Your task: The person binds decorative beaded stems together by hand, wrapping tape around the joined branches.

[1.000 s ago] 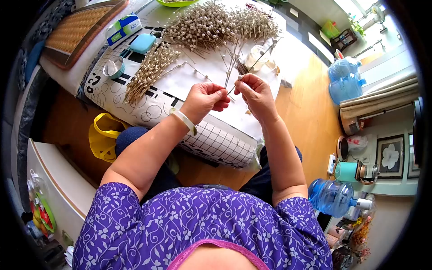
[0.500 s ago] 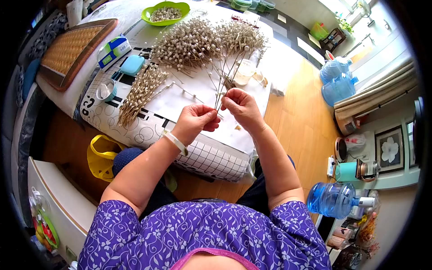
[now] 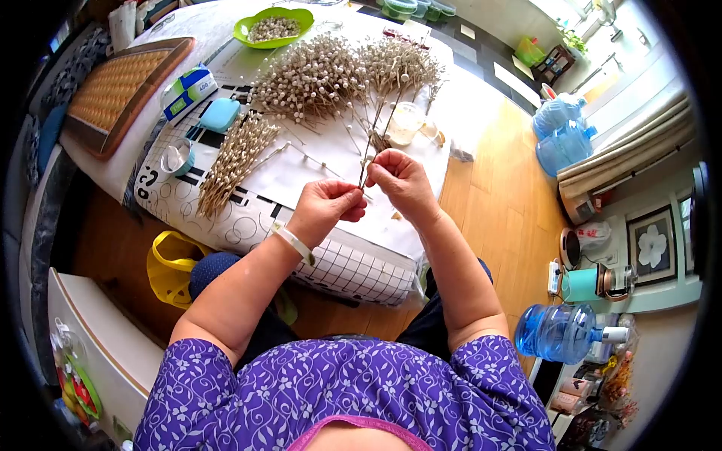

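Observation:
Thin dark stems (image 3: 366, 161) stand between my two hands over the near edge of the covered table. My left hand (image 3: 327, 210) pinches their lower ends. Just above and to the right, my right hand (image 3: 400, 180) closes on the same stems, fingertips near the left ones. A small bundle of pale budded stems (image 3: 235, 161) lies to the left. Behind are a large heap of white-budded stems (image 3: 312, 79) and another bunch (image 3: 402, 64). A roll of pale tape or similar (image 3: 406, 122) sits beyond my right hand.
A green bowl of buds (image 3: 273, 28) is at the back. On the left are a blue-green packet (image 3: 188, 92), a light-blue case (image 3: 219, 115) and a small cup (image 3: 177, 157). A yellow bag (image 3: 171, 269) hangs low by my left knee. Water jugs (image 3: 560, 332) stand at right.
The view has tilted, bringing the green bowl fully into sight. My hands still hold the stems, which have come closer together, and my right fingers have moved down nearer to my left ones.

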Tool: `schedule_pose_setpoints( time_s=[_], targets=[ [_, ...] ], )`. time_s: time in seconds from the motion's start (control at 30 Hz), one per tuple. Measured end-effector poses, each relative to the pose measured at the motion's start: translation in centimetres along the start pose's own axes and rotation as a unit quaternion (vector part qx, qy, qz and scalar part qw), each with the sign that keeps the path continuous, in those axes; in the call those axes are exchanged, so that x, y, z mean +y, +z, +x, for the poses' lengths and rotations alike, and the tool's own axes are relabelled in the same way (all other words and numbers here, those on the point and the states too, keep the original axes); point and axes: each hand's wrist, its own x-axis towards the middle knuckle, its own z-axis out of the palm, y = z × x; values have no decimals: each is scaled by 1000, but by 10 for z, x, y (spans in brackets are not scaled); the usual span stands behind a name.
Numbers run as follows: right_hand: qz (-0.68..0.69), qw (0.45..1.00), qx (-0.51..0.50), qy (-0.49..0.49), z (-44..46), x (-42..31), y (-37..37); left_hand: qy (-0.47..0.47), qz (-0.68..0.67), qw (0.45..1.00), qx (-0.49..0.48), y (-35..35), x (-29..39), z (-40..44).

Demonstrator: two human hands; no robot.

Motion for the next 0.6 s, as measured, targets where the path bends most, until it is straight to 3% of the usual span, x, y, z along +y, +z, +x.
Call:
schedule_pose_setpoints(
  time_s=[0.07,0.2,0.27,0.3,0.33,0.4,0.47,0.6],
  targets=[
    [-3,1000,-15,-14,3,7,-4,21,29,999,-13,-1,-1,0],
    [95,994,-5,46,7,5,-9,64,34,997,-11,3,3,-9],
    [-30,997,-6,69,20,21,-11,59,32,997,-33,4,2,-14],
    [-41,999,-16,26,27,42,-10,65,25,997,-36,6,3,-17],
    [-159,987,-29,20,26,38,-5,69,18,997,-39,7,5,-21],
    [-460,888,-17,18,31,47,4,65,15,997,-46,2,7,-23],
    [-550,835,-11,-16,28,50,15,80,21,995,-52,-1,13,-25],
    [-588,807,-34,-53,32,46,23,121,-23,992,6,-11,26,-25]
  ],
)
